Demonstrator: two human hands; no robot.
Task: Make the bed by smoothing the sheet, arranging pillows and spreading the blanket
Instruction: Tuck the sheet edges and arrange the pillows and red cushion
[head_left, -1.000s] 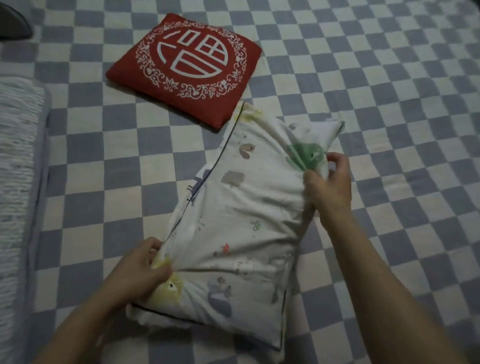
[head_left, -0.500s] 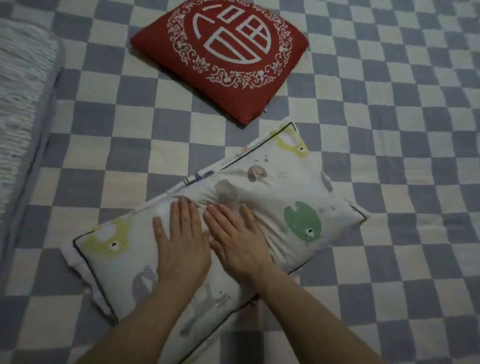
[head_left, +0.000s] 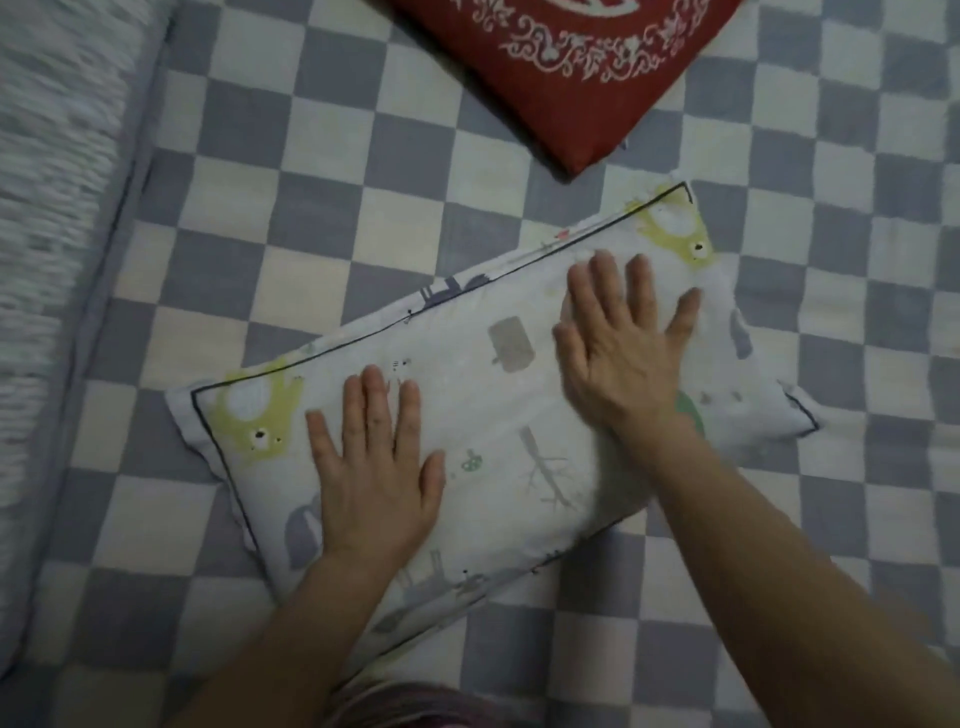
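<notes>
Pillow (head_left: 519, 415): matt printed cloth with dark piping, lightly creased. Sheet (head_left: 322, 208): matt checked woven cloth, smooth. Red cushion (head_left: 587, 104): matt cloth bearing a white printed pattern. Blanket (head_left: 47, 208) at the left edge: fuzzy, ribbed cloth.

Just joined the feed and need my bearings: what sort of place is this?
Most likely a bedroom, seen from over a bed: a checked sheet fills the view, with a printed pillow under both flat hands and a red cushion beyond.
</notes>
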